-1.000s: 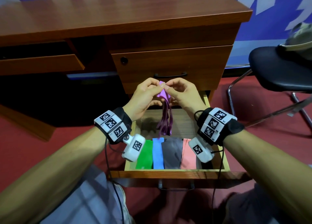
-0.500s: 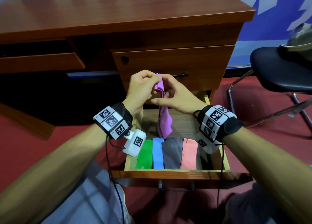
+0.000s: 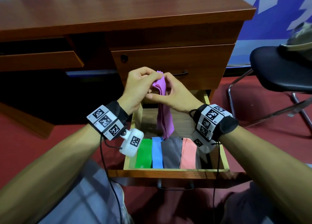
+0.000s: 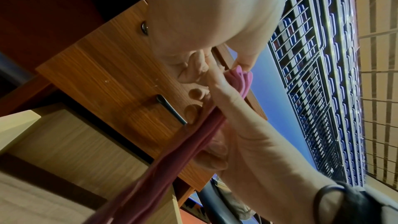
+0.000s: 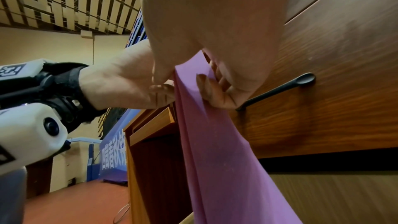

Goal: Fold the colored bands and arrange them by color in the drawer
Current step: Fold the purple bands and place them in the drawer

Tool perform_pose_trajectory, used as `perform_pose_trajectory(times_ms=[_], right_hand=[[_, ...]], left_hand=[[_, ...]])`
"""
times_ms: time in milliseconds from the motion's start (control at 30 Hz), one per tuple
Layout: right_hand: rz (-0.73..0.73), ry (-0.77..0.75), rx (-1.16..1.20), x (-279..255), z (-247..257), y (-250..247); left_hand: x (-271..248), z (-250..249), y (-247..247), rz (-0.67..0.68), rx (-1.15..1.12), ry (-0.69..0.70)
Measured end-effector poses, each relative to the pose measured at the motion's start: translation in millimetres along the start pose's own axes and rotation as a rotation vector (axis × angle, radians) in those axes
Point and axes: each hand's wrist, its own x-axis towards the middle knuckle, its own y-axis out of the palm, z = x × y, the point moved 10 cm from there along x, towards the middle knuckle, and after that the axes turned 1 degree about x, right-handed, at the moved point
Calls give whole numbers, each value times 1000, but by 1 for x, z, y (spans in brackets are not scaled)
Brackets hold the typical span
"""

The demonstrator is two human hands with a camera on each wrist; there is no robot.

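Note:
A purple band hangs folded in several layers above the open drawer. My left hand and my right hand both pinch its top end, fingertips almost meeting. In the right wrist view the purple band drops from the pinch as a broad strip. In the left wrist view the purple band shows edge-on, with its top end sticking out between the fingers. Green, blue, grey and salmon pink bands lie flat side by side at the drawer's front.
The wooden desk stands behind, its upper drawer closed with a dark handle. A black chair with a cap on it is at the right. Red floor surrounds the desk. My knees are below the drawer front.
The band has gone from thin dangling loops to a wider flat folded strip. Both hands have stayed at about the same height, still pinching its top.

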Motion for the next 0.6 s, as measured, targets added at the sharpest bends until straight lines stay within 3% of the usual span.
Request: perform_pose_trajectory(times_ms=[100, 233, 367, 433, 600], right_hand=[[-27, -33, -136, 2, 4, -5], [-109, -43, -77, 4, 9, -24], [-141, -23, 68, 3, 18, -38], [-117, -24, 148, 1, 28, -37], [-102, -50, 191, -1, 51, -42]], left_hand=[[-3, -4, 6, 54, -5, 27], [3, 2, 3, 101, -11, 21], [-5, 25, 30, 416, 210, 39], [-14, 37, 46, 507, 306, 55], [-20, 46, 68, 440, 135, -23]])
